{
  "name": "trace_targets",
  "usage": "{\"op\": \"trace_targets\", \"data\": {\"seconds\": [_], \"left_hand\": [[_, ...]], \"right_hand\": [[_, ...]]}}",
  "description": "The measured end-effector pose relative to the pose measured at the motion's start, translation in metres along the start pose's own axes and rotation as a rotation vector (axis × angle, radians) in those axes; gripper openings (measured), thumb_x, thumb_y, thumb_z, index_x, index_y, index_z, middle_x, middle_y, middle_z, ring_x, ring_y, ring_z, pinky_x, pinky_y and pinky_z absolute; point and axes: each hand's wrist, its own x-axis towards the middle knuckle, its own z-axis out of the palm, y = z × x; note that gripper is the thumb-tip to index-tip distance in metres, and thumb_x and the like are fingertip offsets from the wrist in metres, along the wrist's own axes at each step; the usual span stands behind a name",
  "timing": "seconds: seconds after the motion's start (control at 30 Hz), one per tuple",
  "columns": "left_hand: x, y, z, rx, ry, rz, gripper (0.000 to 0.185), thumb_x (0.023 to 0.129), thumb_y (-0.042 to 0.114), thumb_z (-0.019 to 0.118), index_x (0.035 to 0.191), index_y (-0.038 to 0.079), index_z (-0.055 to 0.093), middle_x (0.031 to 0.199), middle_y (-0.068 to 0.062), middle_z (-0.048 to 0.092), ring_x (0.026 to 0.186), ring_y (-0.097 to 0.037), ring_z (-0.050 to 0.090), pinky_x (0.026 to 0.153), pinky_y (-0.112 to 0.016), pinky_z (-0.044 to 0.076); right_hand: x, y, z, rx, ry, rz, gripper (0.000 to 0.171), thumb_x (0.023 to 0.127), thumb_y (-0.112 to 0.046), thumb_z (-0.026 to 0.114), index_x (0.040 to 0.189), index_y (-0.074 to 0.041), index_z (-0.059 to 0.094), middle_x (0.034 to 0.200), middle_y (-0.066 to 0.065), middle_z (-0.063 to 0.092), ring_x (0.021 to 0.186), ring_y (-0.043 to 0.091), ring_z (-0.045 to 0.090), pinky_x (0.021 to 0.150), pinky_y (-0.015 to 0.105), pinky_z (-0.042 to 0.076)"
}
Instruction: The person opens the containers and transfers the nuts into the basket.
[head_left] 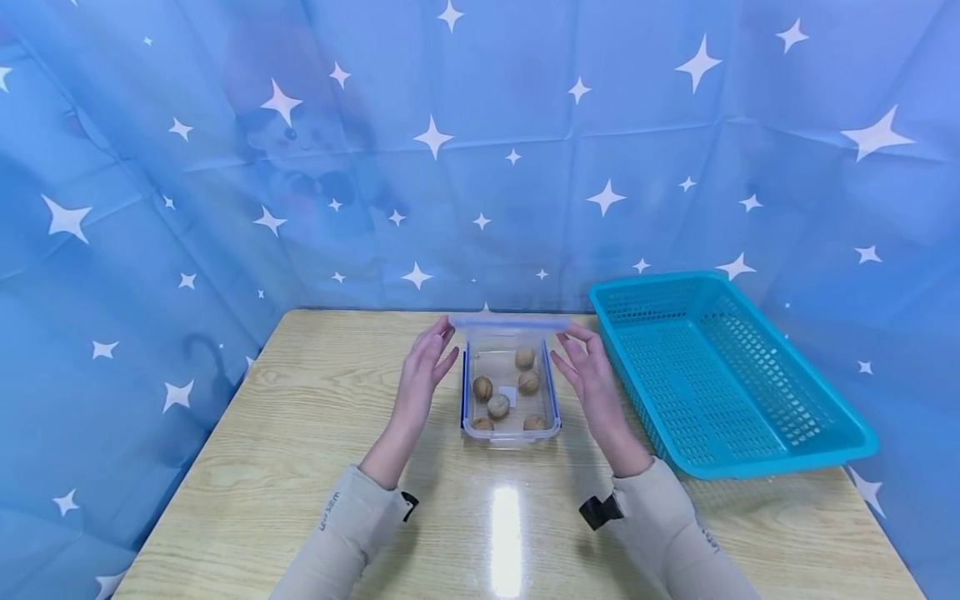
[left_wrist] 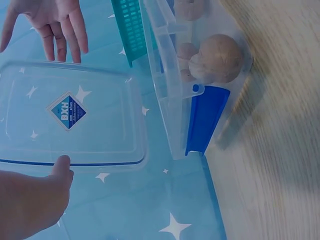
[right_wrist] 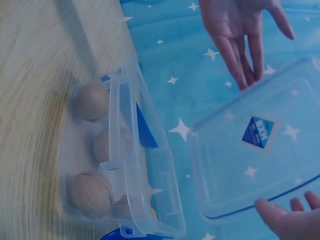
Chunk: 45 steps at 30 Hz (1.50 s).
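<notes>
Pale sleeves [head_left: 341,525], then spread hands [head_left: 417,375] [head_left: 595,379]; between them a lid [left_wrist: 75,115], apparently fingertip-held, by the far end of the box [head_left: 512,435].

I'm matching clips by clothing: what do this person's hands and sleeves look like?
The left hand and right hand are bare. The left sleeve and right sleeve are long and pale beige. Dark lettering runs along the left one; dark marks on the right are unreadable. A black piece shows at the right cuff, a smaller one at the left.
</notes>
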Motion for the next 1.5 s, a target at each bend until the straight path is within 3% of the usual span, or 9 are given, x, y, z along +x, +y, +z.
{"op": "trace_targets", "data": {"seconds": [0.07, 0.23, 0.43, 0.63, 0.77, 1.03, 1.13, 1.33, 1.5], "left_hand": [[-0.001, 0.000, 0.000, -0.014, -0.012, -0.005, 0.058, 0.106, 0.029, 0.039, 0.151, -0.007, 0.032, 0.158, -0.022, 0.030, 0.150, -0.036, 0.030, 0.121, -0.041, 0.035], [-0.004, -0.003, -0.001, 0.019, -0.060, -0.022, 0.067, 0.100, 0.037, 0.044, 0.154, -0.002, 0.030, 0.158, -0.019, 0.027, 0.150, -0.035, 0.029, 0.125, -0.041, 0.027], [-0.004, -0.006, -0.004, 0.112, -0.129, -0.060, 0.076, 0.097, 0.045, 0.047, 0.157, 0.004, 0.025, 0.162, -0.015, 0.021, 0.153, -0.034, 0.022, 0.127, -0.046, 0.021], [-0.005, -0.005, -0.007, 0.219, -0.138, -0.066, 0.066, 0.099, 0.034, 0.046, 0.157, 0.007, 0.028, 0.163, -0.013, 0.022, 0.154, -0.032, 0.022, 0.126, -0.050, 0.022], [-0.006, -0.006, -0.009, 0.232, -0.142, -0.075, 0.063, 0.101, 0.031, 0.047, 0.157, 0.007, 0.028, 0.164, -0.011, 0.023, 0.154, -0.031, 0.022, 0.127, -0.048, 0.021], [-0.005, -0.006, -0.013, 0.201, -0.152, -0.070, 0.063, 0.103, 0.028, 0.046, 0.159, 0.010, 0.023, 0.166, -0.010, 0.024, 0.153, -0.031, 0.026, 0.126, -0.048, 0.022], [-0.005, -0.006, -0.015, 0.188, -0.147, -0.084, 0.064, 0.102, 0.028, 0.047, 0.159, 0.012, 0.023, 0.164, -0.009, 0.029, 0.151, -0.030, 0.031, 0.125, -0.048, 0.026], [-0.005, -0.008, -0.021, 0.155, -0.123, -0.093, 0.065, 0.101, 0.019, 0.053, 0.159, 0.013, 0.025, 0.163, -0.010, 0.032, 0.150, -0.030, 0.034, 0.122, -0.044, 0.032], [-0.005, -0.012, -0.028, 0.161, -0.082, -0.100, 0.065, 0.101, 0.017, 0.057, 0.159, 0.014, 0.027, 0.163, -0.008, 0.032, 0.148, -0.027, 0.036, 0.118, -0.034, 0.038]], "right_hand": [[-0.001, 0.000, 0.001, 0.028, 0.006, 0.007, 0.033, 0.105, -0.025, 0.042, 0.134, -0.009, 0.038, 0.145, 0.006, 0.040, 0.140, 0.018, 0.044, 0.122, 0.048, 0.031], [-0.002, 0.000, 0.002, -0.017, 0.013, 0.049, 0.037, 0.106, -0.024, 0.042, 0.137, -0.004, 0.036, 0.147, 0.012, 0.040, 0.130, 0.009, 0.049, 0.122, 0.042, 0.032], [-0.002, 0.002, 0.000, -0.063, 0.050, 0.138, 0.044, 0.107, -0.030, 0.044, 0.138, 0.000, 0.036, 0.147, 0.016, 0.039, 0.138, 0.025, 0.045, 0.121, 0.040, 0.035], [-0.002, 0.002, 0.002, -0.098, 0.062, 0.170, 0.048, 0.106, -0.034, 0.046, 0.138, 0.000, 0.035, 0.151, 0.017, 0.039, 0.140, 0.025, 0.044, 0.121, 0.037, 0.035], [-0.002, 0.003, 0.002, -0.094, 0.052, 0.160, 0.050, 0.105, -0.030, 0.047, 0.142, 0.001, 0.035, 0.153, 0.016, 0.039, 0.143, 0.026, 0.042, 0.123, 0.040, 0.033], [-0.005, 0.005, 0.003, -0.155, 0.034, 0.152, 0.053, 0.103, -0.030, 0.054, 0.149, -0.008, 0.039, 0.157, 0.008, 0.040, 0.147, 0.026, 0.038, 0.124, 0.048, 0.030], [-0.004, 0.005, 0.004, -0.153, 0.034, 0.144, 0.054, 0.102, -0.028, 0.057, 0.150, -0.009, 0.040, 0.156, 0.008, 0.042, 0.146, 0.024, 0.040, 0.123, 0.043, 0.033], [-0.001, 0.008, 0.009, -0.140, 0.024, 0.102, 0.055, 0.101, -0.019, 0.060, 0.151, -0.008, 0.042, 0.157, 0.010, 0.044, 0.144, 0.024, 0.043, 0.105, 0.011, 0.044], [-0.001, 0.012, 0.016, -0.120, -0.015, 0.072, 0.058, 0.099, -0.015, 0.062, 0.151, -0.004, 0.040, 0.161, 0.009, 0.036, 0.147, 0.027, 0.039, 0.103, 0.007, 0.042]]}}
